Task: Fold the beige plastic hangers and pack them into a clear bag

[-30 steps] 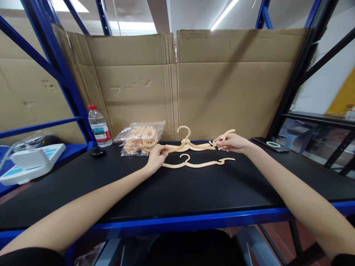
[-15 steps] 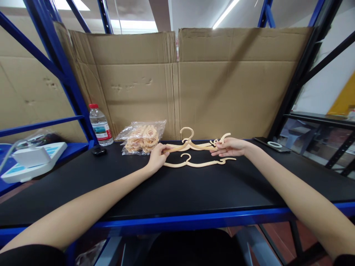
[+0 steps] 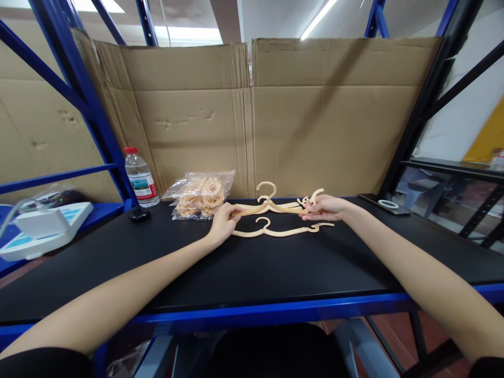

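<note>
Beige hangers [image 3: 268,206] lie together at the back middle of the black table, their hooks pointing away from me. My left hand [image 3: 225,221] is closed on their left end. Around their right end my right hand [image 3: 321,207] is closed, with a curved hook end sticking up above its fingers. Nearer to me, a separate beige hanger [image 3: 283,233] lies flat on the table, its left end beside my left fingers. How many hangers are between my hands I cannot tell.
Clear plastic bags of beige pieces [image 3: 200,197] sit left of the hangers. Farther left are a water bottle [image 3: 142,181] and a small black object [image 3: 139,214]. A phone [image 3: 399,211] with a white ring [image 3: 388,204] lies at the right. Cardboard [image 3: 334,121] stands behind.
My right hand's fingers have closed more around the right end of the hangers. My left hand keeps its hold, and the view has shifted slightly.
</note>
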### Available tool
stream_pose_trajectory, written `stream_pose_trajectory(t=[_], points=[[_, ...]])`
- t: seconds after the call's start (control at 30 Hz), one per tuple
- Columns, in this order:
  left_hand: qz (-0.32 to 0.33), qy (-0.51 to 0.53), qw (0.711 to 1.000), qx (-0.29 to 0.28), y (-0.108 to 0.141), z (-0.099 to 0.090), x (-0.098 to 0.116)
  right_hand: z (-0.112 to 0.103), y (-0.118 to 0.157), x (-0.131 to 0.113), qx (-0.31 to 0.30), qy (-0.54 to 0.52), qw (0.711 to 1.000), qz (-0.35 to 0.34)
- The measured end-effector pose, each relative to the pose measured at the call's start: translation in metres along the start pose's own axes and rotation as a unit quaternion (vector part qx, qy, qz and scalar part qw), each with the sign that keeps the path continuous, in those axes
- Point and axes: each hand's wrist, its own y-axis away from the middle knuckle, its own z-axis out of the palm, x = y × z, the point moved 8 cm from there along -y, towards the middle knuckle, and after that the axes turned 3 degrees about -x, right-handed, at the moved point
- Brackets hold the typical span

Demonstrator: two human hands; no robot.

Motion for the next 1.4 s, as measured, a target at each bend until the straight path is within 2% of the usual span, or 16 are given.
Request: stream_pose_trajectory(t=[0.27,0.47,0.67,0.8,0.93,1.07,1.2,1.3,1.4], points=[[-0.001,-0.006,1.0,-0.006,0.001,0.0,0.008,0.003,0.001,-0.004,0.026,0.009,0.999,-0.025],[0.004,0.005,1.0,-0.007,0.002,0.0,0.011,-0.003,0.0,-0.005,0.056,0.008,0.998,-0.035],[-0.015,0.018,0.999,-0.022,0.002,0.005,0.006,-0.01,-0.005,-0.007,0.093,-0.069,0.99,-0.081],[-0.015,0.03,0.999,-0.023,0.002,0.005,0.009,-0.012,-0.007,-0.009,0.077,-0.074,0.987,-0.118],[-0.009,0.036,0.999,-0.029,-0.004,-0.004,0.016,-0.019,-0.005,-0.018,0.063,-0.064,0.983,-0.163],[0.048,-0.025,0.996,-0.071,-0.01,-0.015,0.034,-0.03,0.0,-0.029,0.053,-0.08,0.978,-0.188],[0.134,-0.121,0.976,-0.125,-0.013,-0.024,0.057,-0.046,0.01,-0.037,0.06,-0.077,0.978,-0.186],[0.146,-0.147,0.958,-0.2,-0.011,-0.029,0.066,-0.057,0.02,-0.04,0.061,-0.035,0.98,-0.186],[0.145,-0.153,0.938,-0.274,-0.007,-0.03,0.071,-0.057,0.027,-0.039,0.026,0.025,0.985,-0.171]])
